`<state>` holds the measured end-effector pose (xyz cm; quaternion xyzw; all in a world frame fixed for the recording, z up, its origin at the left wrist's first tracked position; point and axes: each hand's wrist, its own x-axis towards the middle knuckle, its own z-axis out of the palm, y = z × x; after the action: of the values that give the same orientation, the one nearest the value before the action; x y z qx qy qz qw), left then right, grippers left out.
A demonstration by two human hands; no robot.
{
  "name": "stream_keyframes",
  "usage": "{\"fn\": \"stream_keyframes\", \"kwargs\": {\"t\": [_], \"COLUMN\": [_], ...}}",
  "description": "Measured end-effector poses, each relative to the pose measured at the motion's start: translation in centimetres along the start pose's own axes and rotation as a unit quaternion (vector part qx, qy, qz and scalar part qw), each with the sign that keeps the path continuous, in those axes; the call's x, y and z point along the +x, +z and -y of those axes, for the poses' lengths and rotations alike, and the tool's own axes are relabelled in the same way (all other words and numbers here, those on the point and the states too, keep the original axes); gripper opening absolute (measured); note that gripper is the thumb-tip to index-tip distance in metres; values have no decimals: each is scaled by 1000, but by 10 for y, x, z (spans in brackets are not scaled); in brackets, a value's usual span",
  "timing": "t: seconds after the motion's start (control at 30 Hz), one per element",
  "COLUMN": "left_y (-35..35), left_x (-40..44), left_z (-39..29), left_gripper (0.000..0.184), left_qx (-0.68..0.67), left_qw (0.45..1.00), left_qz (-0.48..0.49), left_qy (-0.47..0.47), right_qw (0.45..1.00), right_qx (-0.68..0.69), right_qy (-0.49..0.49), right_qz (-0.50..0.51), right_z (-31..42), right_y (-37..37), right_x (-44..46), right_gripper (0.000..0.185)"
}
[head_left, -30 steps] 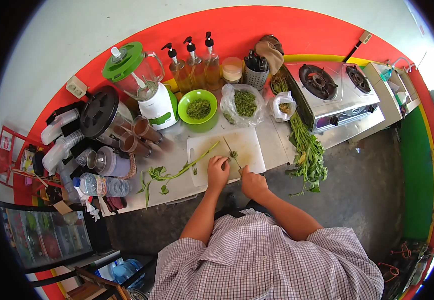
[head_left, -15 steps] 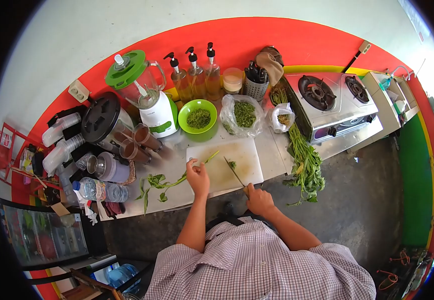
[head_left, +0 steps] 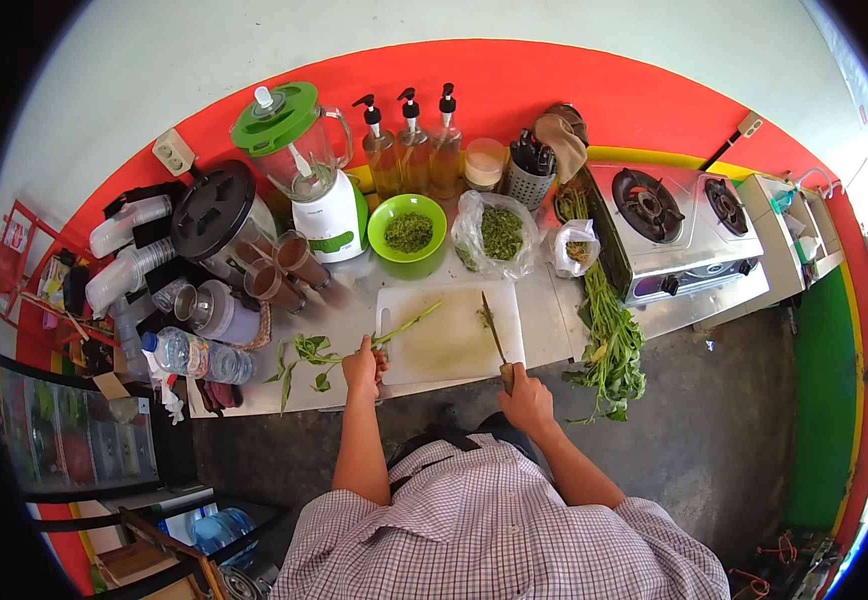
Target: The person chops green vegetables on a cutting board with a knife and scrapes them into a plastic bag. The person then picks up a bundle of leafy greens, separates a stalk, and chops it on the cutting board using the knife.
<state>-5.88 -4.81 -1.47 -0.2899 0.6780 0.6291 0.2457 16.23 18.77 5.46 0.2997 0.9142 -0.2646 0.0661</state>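
A white cutting board (head_left: 424, 365) lies on the counter in front of me. By its left edge my left hand (head_left: 361, 368) is closed, its fingers curled, with the thumb side at a leafy green stem (head_left: 412, 322). That stem's bare end reaches over the board, while its leaves rest on the counter to the left. In my right hand (head_left: 527, 398), at the board's lower right edge, is the handle of a knife (head_left: 495, 333). Its blade points away from me over the board, with a few chopped green bits clinging near the tip.
Behind the board stand a green bowl (head_left: 437, 251) and a plastic bag (head_left: 526, 262), both with chopped greens. A bunch of leafy stems (head_left: 609, 355) hangs over the counter edge beside the gas stove (head_left: 644, 262). A blender (head_left: 329, 220), cups (head_left: 274, 285) and a water bottle (head_left: 194, 357) stand left.
My left hand has moved left and toward me, to the board's edge. The knife has shifted right, its blade now pointing more straight away from me. The camera view has shifted slightly.
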Motion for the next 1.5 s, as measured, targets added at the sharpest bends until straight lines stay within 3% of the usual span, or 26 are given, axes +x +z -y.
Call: {"fn": "stream_keyframes", "kwargs": {"t": [0.07,0.3,0.43,0.7,1.0,1.2,1.4,1.5], "left_y": [-3,7,6,-4,19,39,40,39], "left_x": [11,5,-5,-71,-131,-130,-138,-140], "left_z": [6,10,16,-3,-12,3,7,7], "left_gripper": [45,34,28,27,28,27,30,30], "left_qx": [-79,-132,-164,-259,-238,-217,-185,-174], "left_qw": [996,988,986,961,963,967,973,975], "left_qz": [-24,-78,-39,64,7,-27,-58,-73], "left_qy": [-28,-34,9,77,127,128,128,114], "right_qw": [1000,999,999,990,963,948,967,966], "right_qx": [-1,30,2,107,143,154,187,165], "right_qy": [-19,-28,-35,-86,-213,-250,-134,-155], "right_qz": [-1,13,20,6,86,123,111,123], "right_z": [-3,-13,-29,-36,4,14,5,11], "right_y": [-2,-6,-2,-29,-39,-3,22,19], "right_x": [-1,-9,-8,8,20,29,33,28], "right_gripper": [44,40,36,34,37,39,37,35]}}
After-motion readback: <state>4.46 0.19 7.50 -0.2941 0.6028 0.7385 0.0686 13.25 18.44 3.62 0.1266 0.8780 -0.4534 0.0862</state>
